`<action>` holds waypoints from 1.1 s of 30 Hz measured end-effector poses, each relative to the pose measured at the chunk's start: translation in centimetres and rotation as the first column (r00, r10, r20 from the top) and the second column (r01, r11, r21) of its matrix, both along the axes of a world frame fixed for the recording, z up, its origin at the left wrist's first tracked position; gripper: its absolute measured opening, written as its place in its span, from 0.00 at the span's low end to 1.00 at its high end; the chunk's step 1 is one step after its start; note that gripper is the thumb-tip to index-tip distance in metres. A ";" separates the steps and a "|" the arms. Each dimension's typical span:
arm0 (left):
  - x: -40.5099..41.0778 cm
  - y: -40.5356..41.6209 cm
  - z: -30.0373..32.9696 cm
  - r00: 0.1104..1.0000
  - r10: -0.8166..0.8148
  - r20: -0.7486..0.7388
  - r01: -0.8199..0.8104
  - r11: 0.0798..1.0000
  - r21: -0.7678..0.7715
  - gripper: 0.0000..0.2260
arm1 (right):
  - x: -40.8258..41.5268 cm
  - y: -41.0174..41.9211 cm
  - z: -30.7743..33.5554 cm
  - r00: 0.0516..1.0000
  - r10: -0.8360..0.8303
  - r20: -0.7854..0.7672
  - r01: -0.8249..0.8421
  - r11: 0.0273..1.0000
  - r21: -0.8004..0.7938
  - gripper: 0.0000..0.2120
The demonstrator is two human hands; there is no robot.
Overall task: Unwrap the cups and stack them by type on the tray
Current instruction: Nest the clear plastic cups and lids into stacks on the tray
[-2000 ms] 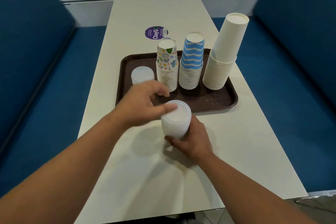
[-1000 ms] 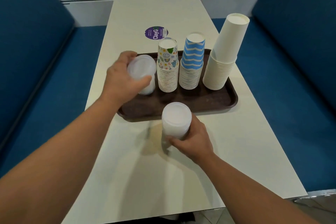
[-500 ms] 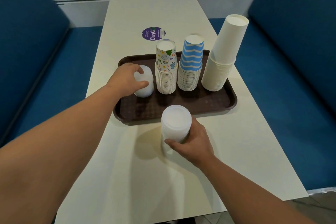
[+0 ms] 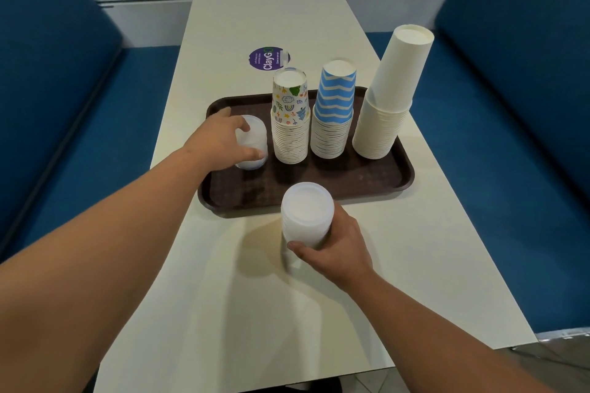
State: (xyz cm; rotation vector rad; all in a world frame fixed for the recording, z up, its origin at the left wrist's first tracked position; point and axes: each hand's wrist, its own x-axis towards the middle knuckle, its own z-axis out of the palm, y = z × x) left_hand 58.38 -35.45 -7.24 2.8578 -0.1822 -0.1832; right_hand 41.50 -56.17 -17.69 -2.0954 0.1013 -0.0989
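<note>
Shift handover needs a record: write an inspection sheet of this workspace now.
Surface: cream table, brown tray resting on it.
Job's things: on the tray, patterned stack, blue zigzag stack, plain white stack, short clear cup stack; taller clear stack on the table before the tray.
Clutter: purple round sticker.
Grippers: left hand holds the short clear cup stack; right hand grips the taller clear stack.
Cables: nothing seen.
Surroundings: blue bench seats on both sides, pale wall behind.
</note>
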 end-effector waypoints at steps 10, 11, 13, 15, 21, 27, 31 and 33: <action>-10.3 -3.0 1.4 0.932 -0.310 0.189 0.361 0.844 -0.397 0.27 | 0.3 -0.1 0.3 0.999 0.028 -0.018 -0.029 0.999 -0.034 0.41; -10.8 -3.6 1.4 0.917 -0.383 0.109 0.397 0.860 -0.319 0.32 | 0.3 -0.1 0.4 0.999 0.030 -0.030 -0.031 0.998 -0.049 0.41; -11.2 -4.5 1.1 0.899 -0.438 0.028 0.434 0.879 -0.195 0.38 | 0.3 -0.1 0.6 0.999 0.028 -0.042 -0.031 0.998 -0.054 0.40; -11.4 -5.1 0.9 0.902 -0.432 0.019 0.430 0.890 -0.155 0.38 | 0.3 -0.1 0.7 0.998 0.034 -0.045 -0.037 0.997 -0.064 0.41; -11.6 -5.1 0.7 0.917 -0.398 0.037 0.397 0.895 -0.206 0.34 | 0.3 -0.1 0.8 0.996 0.048 -0.077 -0.056 0.994 -0.098 0.44; -12.0 -4.8 0.8 0.917 -0.374 0.139 0.399 0.871 -0.286 0.32 | 0.4 -0.1 0.7 0.997 0.056 -0.061 -0.062 0.993 -0.103 0.40; -11.4 -4.0 2.3 0.927 -0.262 0.267 0.361 0.814 -0.456 0.31 | 0.4 -0.2 0.4 0.997 0.072 -0.030 -0.075 0.992 -0.107 0.42; -10.1 -3.1 3.2 0.940 -0.126 0.318 0.278 0.822 -0.498 0.29 | 0.3 -0.2 0.4 0.998 0.062 -0.013 -0.063 0.995 -0.081 0.42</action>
